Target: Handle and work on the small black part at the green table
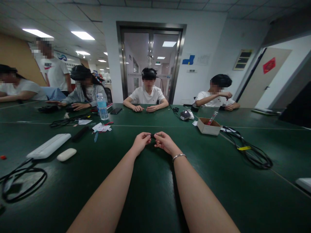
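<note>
Both my arms stretch forward over the dark green table (150,181). Between my fingertips is a small black object (153,136), too small and too covered to tell its kind. My left hand (141,142) pinches its left end with thumb and forefinger. At the other end, my right hand (166,142) grips it the same way, with the lower fingers curled under. A silver bracelet (179,157) circles my right wrist. The hands are close together, just above or resting on the tabletop; which of these I cannot tell.
To the left lie a white power bank (50,146), a white computer mouse (66,154), a black cable (26,184) and a water bottle (102,107). On the right are a cardboard box (208,127) and a coiled cable (257,155). Several people sit around the table's far side.
</note>
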Tool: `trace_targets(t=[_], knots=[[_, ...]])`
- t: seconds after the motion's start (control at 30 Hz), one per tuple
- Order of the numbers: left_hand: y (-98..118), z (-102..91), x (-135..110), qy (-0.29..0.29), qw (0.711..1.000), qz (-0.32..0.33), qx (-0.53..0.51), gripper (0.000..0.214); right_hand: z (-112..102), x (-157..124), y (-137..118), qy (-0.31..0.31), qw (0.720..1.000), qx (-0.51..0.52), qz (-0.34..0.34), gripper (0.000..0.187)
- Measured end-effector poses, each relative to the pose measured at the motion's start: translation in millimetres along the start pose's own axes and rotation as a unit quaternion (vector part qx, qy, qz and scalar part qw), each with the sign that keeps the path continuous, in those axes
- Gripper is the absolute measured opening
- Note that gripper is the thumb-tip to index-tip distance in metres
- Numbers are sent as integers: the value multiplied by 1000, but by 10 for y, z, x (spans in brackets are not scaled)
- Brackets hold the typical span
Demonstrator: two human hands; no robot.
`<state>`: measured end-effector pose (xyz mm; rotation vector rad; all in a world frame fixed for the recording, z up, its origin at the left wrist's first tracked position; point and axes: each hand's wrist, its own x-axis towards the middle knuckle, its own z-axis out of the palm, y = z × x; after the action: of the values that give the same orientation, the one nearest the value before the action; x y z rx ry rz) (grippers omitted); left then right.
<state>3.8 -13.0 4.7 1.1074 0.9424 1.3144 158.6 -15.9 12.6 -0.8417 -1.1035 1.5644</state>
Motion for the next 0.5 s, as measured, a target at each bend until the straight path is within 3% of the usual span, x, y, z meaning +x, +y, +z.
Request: trace_targets(t=[0.5], knots=[[-55,-70,53,-5,1000,-4,28,21,8,-11,1,-5,999,-24,-22,26]])
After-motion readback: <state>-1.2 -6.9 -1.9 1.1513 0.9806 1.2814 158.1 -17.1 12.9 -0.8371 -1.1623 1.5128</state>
